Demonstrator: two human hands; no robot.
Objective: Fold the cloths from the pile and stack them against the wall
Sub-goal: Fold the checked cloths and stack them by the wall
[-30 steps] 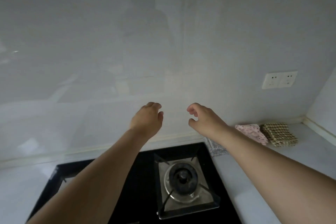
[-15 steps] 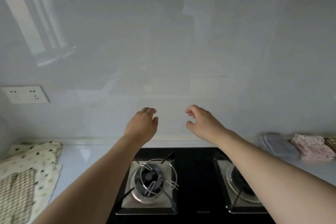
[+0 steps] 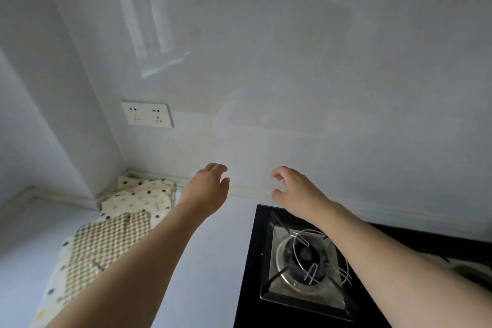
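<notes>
the pile of cloths [image 3: 117,224] lies lengthwise from the corner toward the viewer. the left hand [image 3: 206,189] and the right hand [image 3: 295,192] hover with loosely curled fingers and grasp nothing.

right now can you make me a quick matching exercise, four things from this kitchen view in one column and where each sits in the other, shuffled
Things:
1. dotted cloth
2. checked cloth
3. wall socket
4. gas burner

Places:
A. on the wall above the cloths
B. under the right forearm, in the black hob
C. in the counter corner, against the wall
D. lying on top of the dotted cloth, nearer the camera

Pairs: 1-C, 2-D, 3-A, 4-B
</notes>
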